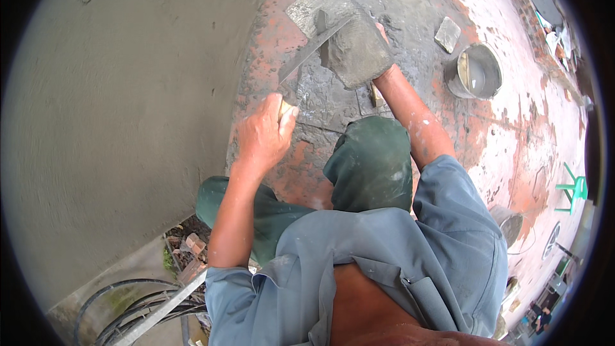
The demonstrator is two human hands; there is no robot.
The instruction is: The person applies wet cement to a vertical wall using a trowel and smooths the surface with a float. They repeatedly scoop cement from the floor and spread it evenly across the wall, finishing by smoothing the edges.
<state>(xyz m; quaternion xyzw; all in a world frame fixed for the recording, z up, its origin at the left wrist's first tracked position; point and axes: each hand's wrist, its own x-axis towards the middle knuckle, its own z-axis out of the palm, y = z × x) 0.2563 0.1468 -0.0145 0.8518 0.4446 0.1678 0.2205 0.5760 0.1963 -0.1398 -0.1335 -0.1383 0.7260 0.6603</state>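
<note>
My left hand is closed round the pale handle of a trowel. Its long flat blade points up and to the right, its far end meeting a mortar-covered board. My right hand supports that board from its right side and underneath; the board hides most of the hand, and only a bit of finger shows past its edge. Grey wet mortar coats the board's face. A freshly plastered grey wall rises on my left, apart from the trowel.
A bucket stands on the mortar-smeared floor to the right, a grey block beside it. Farther right are another bucket, a green stool and a fan. Black hoses and brick rubble lie lower left.
</note>
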